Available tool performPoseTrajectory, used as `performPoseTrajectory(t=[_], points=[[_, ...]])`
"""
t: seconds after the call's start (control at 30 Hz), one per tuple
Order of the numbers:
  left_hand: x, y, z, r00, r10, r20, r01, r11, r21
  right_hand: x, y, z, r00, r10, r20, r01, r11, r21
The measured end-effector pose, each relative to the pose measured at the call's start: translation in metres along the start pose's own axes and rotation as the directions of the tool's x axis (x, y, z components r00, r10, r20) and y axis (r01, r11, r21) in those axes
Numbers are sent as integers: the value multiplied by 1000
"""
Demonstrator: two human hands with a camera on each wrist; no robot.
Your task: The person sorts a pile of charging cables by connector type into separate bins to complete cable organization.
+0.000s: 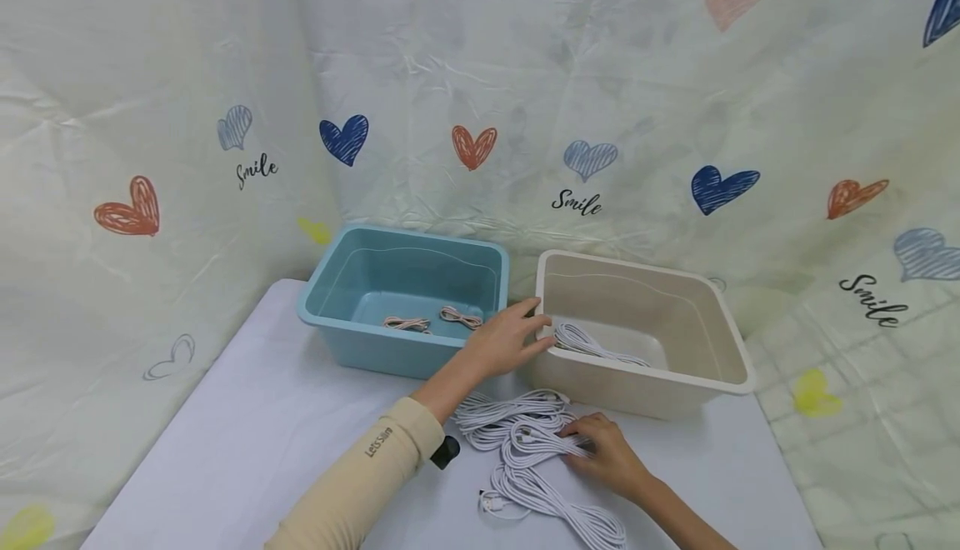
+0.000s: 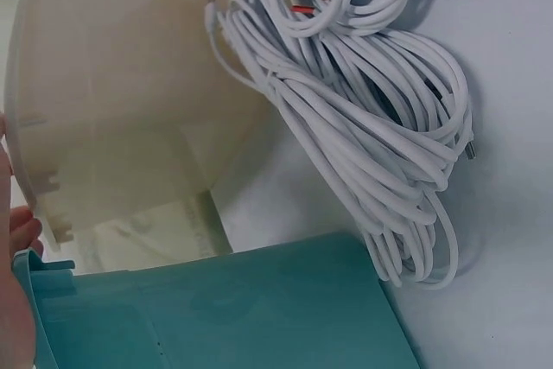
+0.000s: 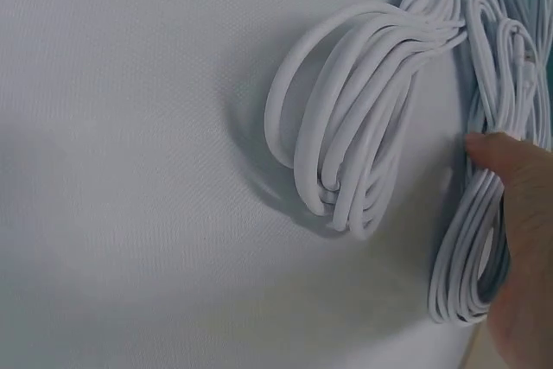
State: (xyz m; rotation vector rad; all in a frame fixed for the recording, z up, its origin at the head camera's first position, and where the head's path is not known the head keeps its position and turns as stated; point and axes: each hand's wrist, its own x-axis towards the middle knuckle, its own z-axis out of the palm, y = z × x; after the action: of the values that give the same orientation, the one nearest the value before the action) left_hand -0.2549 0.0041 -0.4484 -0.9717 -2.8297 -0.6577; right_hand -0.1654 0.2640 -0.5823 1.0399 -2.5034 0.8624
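Cables, white and coiled (image 1: 525, 442), lie heaped on the table (image 1: 247, 433) before the beige bin (image 1: 731, 342), within easy reach. My right hand (image 1: 603, 450) rests on one coil, fingers curling over it. My left hand (image 1: 510, 337) touches the bin's near corner, fingers loosely extended, steadying it. Another white coil (image 1: 592, 342) lies inside; two pinkish cables (image 1: 431, 321) sit in the blue bin (image 1: 330, 283). Whether my right hand truly grips, I cannot tell.

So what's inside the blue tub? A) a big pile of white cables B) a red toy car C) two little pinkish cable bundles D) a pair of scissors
C: the blue tub has just two small pinkish cable bundles lying on its bottom, while the white cables lie on the table and in the beige tub.
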Motion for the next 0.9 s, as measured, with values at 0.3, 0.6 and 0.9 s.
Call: performPoseTrajectory(t=[0.3,0.6,0.9], points=[[1,-1,0,999,25,26,-26,1000,15,3,-10,-20,999,30,43,-32,998,58],[-1,-4,-2,996,83,26,-81,995,-66,9,-22,-50,996,63,62,-68,994,86],[-1,-2,-2,998,66,11,-65,995,-70,17,-31,-84,998,32,55,-35,998,55]])
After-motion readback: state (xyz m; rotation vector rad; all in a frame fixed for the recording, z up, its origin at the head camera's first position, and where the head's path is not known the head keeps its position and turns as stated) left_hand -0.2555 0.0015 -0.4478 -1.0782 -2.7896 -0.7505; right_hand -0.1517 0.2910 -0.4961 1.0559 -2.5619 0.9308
